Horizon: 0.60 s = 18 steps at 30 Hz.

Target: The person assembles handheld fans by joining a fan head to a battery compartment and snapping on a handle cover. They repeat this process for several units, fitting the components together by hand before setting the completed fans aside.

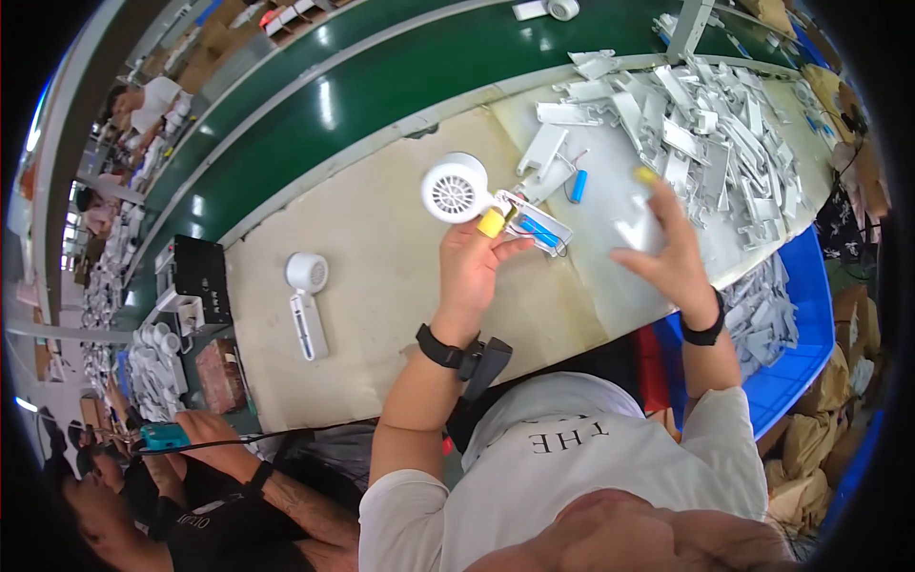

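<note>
My left hand (465,272) grips a small white handheld fan (456,189) by its neck. The fan's round grille faces up. Its handle is uncovered, and a blue battery (539,231) with thin wires shows inside. Yellow covers sit on a fingertip of each hand. To the right, my right hand (675,246) hovers over the table, thumb and forefinger spread apart, with nothing visible between them. Between the hands, a loose blue cylindrical battery (579,187) with a thin wire lies beside white handle shells (543,150).
A heap of white plastic parts (710,133) covers the table's far right. Another fan (307,296) lies on the left. Beyond runs a green conveyor (324,105). A blue bin (810,324) of parts stands at the right. At lower left, a co-worker's hand holds a teal tool (165,437).
</note>
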### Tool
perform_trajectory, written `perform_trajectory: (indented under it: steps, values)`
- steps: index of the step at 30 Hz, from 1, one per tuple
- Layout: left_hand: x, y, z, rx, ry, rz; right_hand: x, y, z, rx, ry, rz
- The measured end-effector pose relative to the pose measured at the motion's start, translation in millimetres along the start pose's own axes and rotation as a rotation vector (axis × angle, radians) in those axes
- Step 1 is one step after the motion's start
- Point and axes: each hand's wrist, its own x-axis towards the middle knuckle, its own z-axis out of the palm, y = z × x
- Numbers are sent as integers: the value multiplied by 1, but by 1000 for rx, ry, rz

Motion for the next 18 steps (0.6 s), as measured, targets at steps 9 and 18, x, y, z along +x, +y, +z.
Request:
perform_trajectory:
  steps: [9, 18]
  values:
    - [-3, -9, 0, -41, 79, 160, 33, -58, 70, -211, -115, -423]
    - [-4, -6, 8, 45, 143, 240, 38, -57, 96, -232, -74, -461]
